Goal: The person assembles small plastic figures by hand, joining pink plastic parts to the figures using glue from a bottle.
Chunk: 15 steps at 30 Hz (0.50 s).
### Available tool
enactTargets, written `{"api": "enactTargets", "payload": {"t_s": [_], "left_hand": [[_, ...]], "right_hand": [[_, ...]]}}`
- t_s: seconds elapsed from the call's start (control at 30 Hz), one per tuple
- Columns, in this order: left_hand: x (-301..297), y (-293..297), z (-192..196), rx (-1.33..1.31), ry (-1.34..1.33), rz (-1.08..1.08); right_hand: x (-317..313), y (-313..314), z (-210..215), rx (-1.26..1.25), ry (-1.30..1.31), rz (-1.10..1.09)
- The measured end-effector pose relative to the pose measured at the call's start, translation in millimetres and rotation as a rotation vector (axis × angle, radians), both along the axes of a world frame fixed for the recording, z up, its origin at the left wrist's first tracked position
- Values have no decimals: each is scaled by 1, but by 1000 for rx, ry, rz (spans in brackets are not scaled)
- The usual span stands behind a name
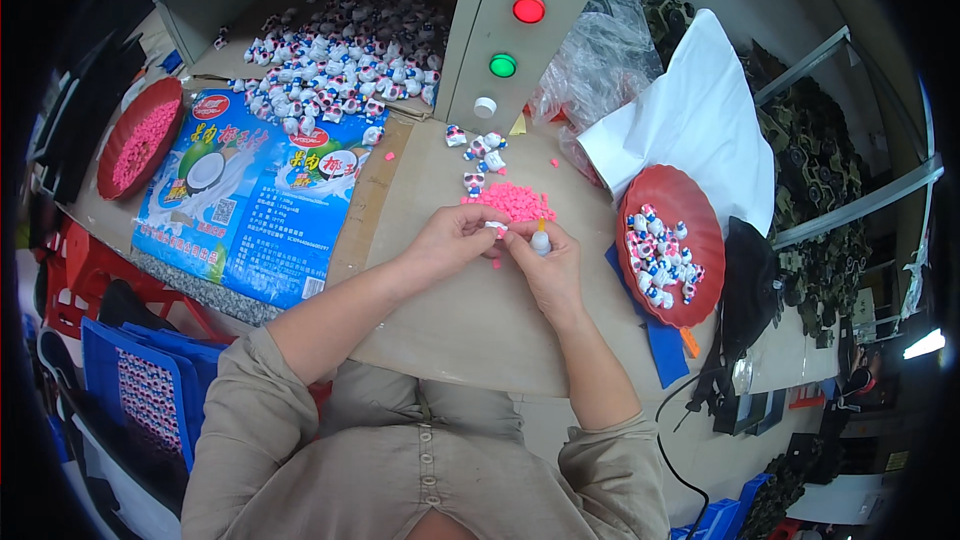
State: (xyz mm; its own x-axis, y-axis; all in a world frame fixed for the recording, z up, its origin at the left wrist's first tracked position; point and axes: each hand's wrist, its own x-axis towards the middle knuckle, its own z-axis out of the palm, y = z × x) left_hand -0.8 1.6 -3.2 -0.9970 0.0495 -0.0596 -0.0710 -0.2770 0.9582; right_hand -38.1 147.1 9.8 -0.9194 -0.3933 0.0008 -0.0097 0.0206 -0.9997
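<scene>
Now, mid-frame, the left hand point(452, 238) pinches a little white toy point(495, 227); the right hand point(555, 270), curled round a bottle point(540, 242), should press softly and straight.

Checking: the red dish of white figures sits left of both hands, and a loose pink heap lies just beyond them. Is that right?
Wrong side: in the head view, the red dish of white figures sits right of both the left hand and right hand. The loose pink heap does lie just beyond them.

Glossy plastic figurines point(335, 78), matt cloth sleeves point(258, 395)
</scene>
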Motion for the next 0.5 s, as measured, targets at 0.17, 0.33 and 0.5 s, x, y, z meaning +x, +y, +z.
{"api": "enactTargets", "payload": {"t_s": [0.17,0.33,0.5], "left_hand": [[-10,-19,9,303,-115,179],[-28,-32,17,-925,22,420],[-39,-21,13,-1279,40,257]], "right_hand": [[-12,12,6,9,-116,-11],[-17,19,12,-246,-202,50],[-21,32,16,-195,-207,48]]}}
